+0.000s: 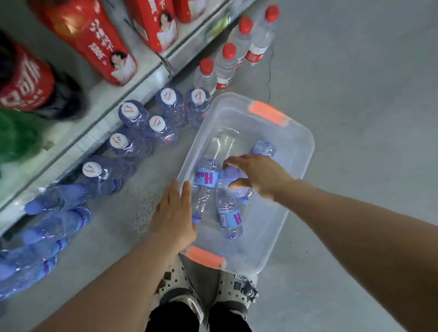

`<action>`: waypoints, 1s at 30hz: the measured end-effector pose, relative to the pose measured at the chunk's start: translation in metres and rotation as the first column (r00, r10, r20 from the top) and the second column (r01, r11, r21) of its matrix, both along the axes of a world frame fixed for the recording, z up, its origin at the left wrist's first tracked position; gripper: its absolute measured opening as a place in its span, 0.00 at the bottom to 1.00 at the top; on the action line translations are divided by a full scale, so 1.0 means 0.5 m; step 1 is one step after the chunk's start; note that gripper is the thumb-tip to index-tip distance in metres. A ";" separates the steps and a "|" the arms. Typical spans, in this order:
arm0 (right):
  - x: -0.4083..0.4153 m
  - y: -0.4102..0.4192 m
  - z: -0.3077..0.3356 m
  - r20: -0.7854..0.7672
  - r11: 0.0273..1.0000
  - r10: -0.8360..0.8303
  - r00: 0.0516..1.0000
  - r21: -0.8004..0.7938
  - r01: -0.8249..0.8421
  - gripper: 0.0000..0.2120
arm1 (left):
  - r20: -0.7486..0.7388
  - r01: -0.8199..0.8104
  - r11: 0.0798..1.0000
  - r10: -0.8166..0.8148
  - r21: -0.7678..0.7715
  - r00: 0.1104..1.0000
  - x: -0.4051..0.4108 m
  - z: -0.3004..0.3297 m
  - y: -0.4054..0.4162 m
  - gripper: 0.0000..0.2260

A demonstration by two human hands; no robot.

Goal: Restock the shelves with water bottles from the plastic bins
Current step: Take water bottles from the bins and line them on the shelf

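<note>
**Picking bottles out of the bin: both hands reaching in**

Head view:
- Clear bin (293, 171) with orange latches sits on the floor just ahead of the person's shoes (203, 294), beside the bottom shelf (78, 139).
- A few water bottles lie on their sides in the bin. One with a blue label (205, 179) sits between the hands, another (229, 216) lies nearer the person, a third (263, 149) peeks out beyond the right hand.
- Left hand (174, 216): fingers straight, together, at the bin's near-left rim, holding nothing. Touching rim or bottle? Can't tell.
- Right hand (256, 175): fingers spread, loosely curved over the bottles, grip not closed yet.
- Floor row under the shelf already has upright bottles (158, 118) and some lying flat (57, 224).

How I'd do it:
- One bottle per hand, grab mid-body at the label, not the cap end.
- Bottles overlap; lift the top one first so nothing rolls.
- Stand them caps up next to the upright group.
</note>
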State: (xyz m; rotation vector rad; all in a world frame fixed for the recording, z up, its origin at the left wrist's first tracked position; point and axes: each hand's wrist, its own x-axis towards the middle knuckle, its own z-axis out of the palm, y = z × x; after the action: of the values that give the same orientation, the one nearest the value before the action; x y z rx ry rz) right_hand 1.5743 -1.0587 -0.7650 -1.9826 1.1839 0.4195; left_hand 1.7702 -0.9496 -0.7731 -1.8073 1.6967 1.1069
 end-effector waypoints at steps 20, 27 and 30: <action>0.124 0.056 1.086 0.490 0.847 -0.511 0.707 0.143 0.512 0.23 | -0.699 -0.631 0.775 0.434 -0.032 0.568 -0.008 0.932 0.056 0.23; 0.204 0.071 1.342 0.595 0.914 -0.254 0.763 -0.111 0.391 0.21 | -0.807 -0.642 0.741 0.250 -0.198 0.536 0.064 1.200 0.065 0.24; 0.260 0.081 1.462 0.649 0.915 -0.136 0.748 -0.207 0.346 0.20 | -0.792 -0.655 0.699 0.211 -0.287 0.573 0.117 1.311 0.074 0.25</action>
State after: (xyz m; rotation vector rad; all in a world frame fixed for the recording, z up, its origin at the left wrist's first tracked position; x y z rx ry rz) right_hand 1.7044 -1.0182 -0.0340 -1.9480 1.0816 -0.5794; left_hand 1.8288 -0.9128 -0.1178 -2.5135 2.2205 1.8956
